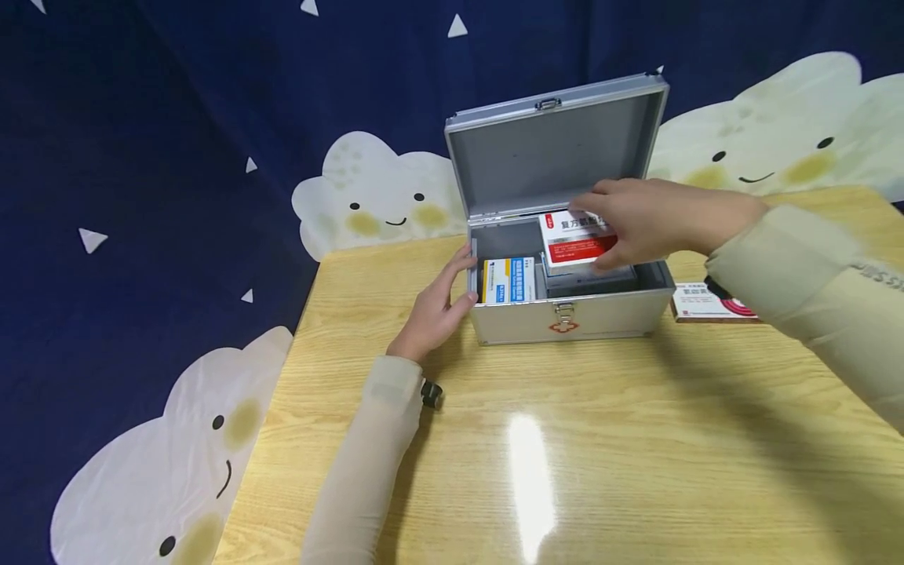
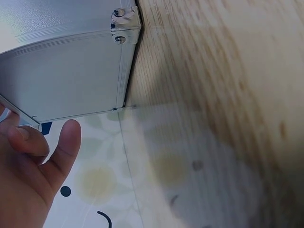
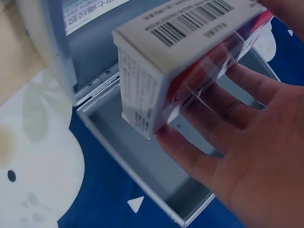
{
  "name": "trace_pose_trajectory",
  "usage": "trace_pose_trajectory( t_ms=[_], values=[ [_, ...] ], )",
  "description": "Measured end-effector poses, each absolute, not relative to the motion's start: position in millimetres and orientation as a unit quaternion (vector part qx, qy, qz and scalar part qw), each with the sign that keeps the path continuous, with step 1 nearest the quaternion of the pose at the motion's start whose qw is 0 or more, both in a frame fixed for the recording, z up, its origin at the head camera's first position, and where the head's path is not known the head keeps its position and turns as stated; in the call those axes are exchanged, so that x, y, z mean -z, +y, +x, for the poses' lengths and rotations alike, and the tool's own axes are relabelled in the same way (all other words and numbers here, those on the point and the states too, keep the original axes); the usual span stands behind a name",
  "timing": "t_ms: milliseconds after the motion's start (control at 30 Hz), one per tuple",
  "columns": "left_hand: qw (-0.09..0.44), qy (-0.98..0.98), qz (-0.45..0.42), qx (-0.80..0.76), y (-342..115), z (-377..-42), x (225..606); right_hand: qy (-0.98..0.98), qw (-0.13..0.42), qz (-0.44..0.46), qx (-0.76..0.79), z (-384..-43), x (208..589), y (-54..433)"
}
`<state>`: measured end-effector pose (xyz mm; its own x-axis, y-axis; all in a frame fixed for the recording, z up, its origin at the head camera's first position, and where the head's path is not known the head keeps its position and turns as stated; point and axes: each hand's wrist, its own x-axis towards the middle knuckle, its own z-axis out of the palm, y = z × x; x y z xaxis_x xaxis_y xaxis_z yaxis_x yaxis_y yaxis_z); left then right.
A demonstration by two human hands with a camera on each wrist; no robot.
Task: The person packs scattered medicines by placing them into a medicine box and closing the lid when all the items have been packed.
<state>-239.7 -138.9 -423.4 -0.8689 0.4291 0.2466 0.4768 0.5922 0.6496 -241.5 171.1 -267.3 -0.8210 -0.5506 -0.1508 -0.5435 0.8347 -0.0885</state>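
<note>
A silver first-aid case [image 1: 600,318] with a red cross stands with its lid [image 1: 551,157] raised. My right hand [image 1: 636,220] holds a red and white medicine box [image 1: 575,239] over the case's right part, thumb on one side and fingers on the other. The right wrist view shows the barcode end of that medicine box [image 3: 190,23]. My left hand [image 1: 438,306] rests at the case's left wall, fingers at the rim; its thumb and fingertips show spread in the left wrist view. Inside the case, a blue, white and yellow medicine box [image 1: 510,280] sits at the left.
Another white and red box [image 1: 706,302] lies on the wooden table [image 1: 621,439] right of the case, partly behind the right sleeve. A dark blue curtain [image 1: 176,102] with white clouds and triangles hangs behind and to the left.
</note>
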Motion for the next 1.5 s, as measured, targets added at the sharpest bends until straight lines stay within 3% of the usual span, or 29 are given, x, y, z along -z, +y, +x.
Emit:
trace_pose_trajectory(
  t_ms=[433,1100,1500],
  values=[
    [0.033,-0.888,-0.259,0.379,-136.6,-237.2,424.2,0.946,0.101,-0.307,0.014,-240.6,273.5,152.4],
    [0.028,-0.883,-0.256,0.392,-135.8,-236.4,422.6,0.956,0.189,-0.226,-0.007,-263.0,270.1,139.7],
    [0.033,-0.882,-0.263,0.388,-136.5,-237.7,423.8,0.956,0.210,-0.205,-0.011,-276.0,289.4,142.5]
  ],
)
